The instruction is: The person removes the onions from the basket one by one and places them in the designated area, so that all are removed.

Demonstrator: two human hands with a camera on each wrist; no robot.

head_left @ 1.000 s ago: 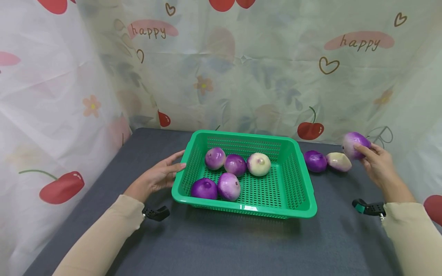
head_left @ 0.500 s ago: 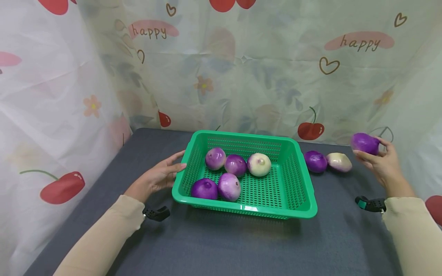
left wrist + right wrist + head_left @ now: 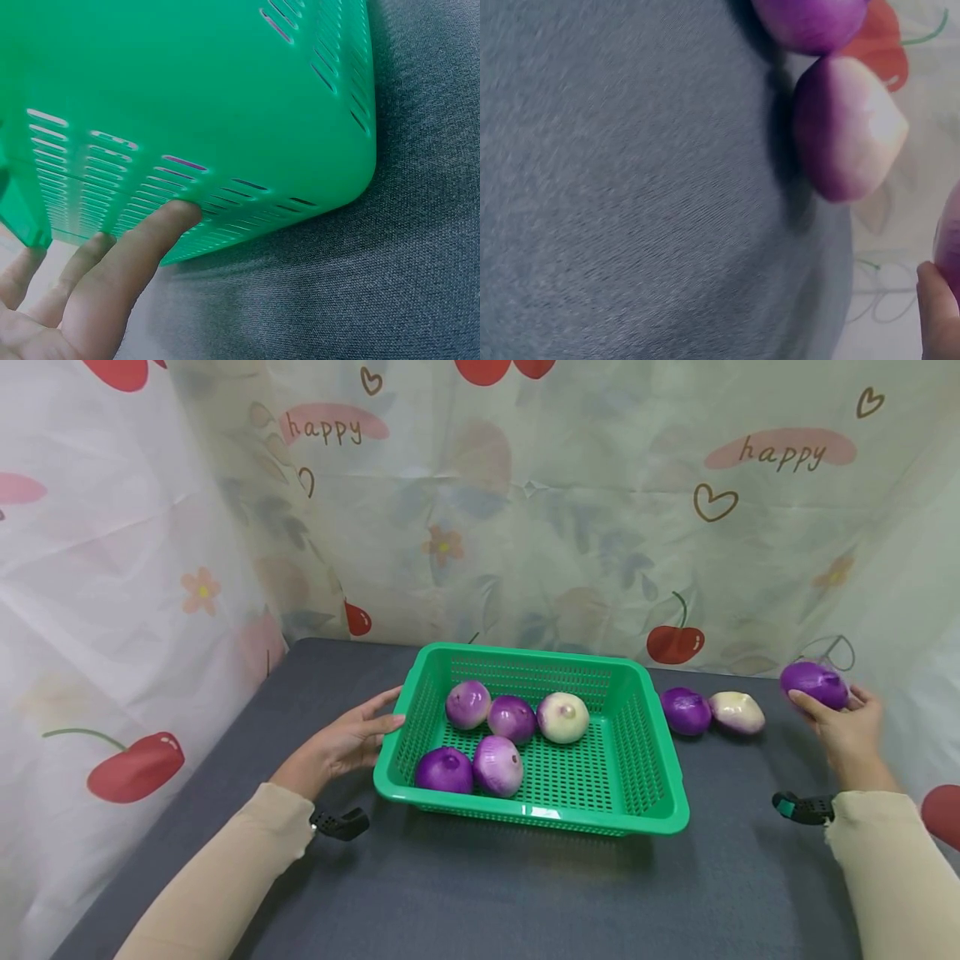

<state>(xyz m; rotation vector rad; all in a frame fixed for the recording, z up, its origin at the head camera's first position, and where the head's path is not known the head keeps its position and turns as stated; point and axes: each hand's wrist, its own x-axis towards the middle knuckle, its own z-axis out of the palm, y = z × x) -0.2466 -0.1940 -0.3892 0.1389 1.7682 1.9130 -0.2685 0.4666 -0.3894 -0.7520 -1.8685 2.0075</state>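
Note:
A green plastic basket (image 3: 532,814) stands on the table with several purple onions (image 3: 497,766) and one whitish onion (image 3: 562,718) inside. At its left end rests my left hand (image 3: 341,747), the thumb at the rim. In the left wrist view, its fairly straight fingers (image 3: 142,244) touch the slotted outer wall. My right hand (image 3: 851,731) grips a purple onion (image 3: 813,683) at the far right. To the left of that hand, another purple onion (image 3: 686,711) and a white-and-purple onion (image 3: 738,712) lie side by side on the table.
The dark grey cloth-covered table (image 3: 525,893) reaches back to a patterned curtain (image 3: 525,527), which also hangs along both sides. Black wrist straps with cameras jut out below each hand. The basket's right wall stands close to the loose onions.
My right hand has moved right and slightly down with the onion, turning it so a darker purple side shows. The left hand, basket and other onions stay put.

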